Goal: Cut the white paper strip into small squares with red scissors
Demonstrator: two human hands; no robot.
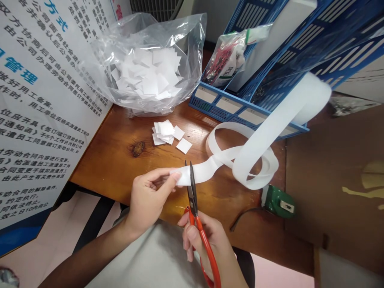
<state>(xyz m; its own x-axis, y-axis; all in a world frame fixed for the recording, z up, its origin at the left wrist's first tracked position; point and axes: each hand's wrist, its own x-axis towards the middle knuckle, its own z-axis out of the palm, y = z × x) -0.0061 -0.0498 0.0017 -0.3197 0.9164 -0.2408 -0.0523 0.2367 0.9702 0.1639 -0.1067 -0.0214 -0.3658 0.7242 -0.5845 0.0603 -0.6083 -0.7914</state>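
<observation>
A glossy wooden table (103,164) stands over pink floor (270,272).

We count two hands (148,196), one pair of scissors (193,201), one roll (313,98), one tape measure (276,200) and one board (45,104). The squares (163,130) overlap too much for us to count.

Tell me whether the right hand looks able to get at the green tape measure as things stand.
Not readily, it seems: the right hand holds the scissors. Otherwise the way looks free, with only a dark strap on the tabletop between hand and tape measure.
</observation>
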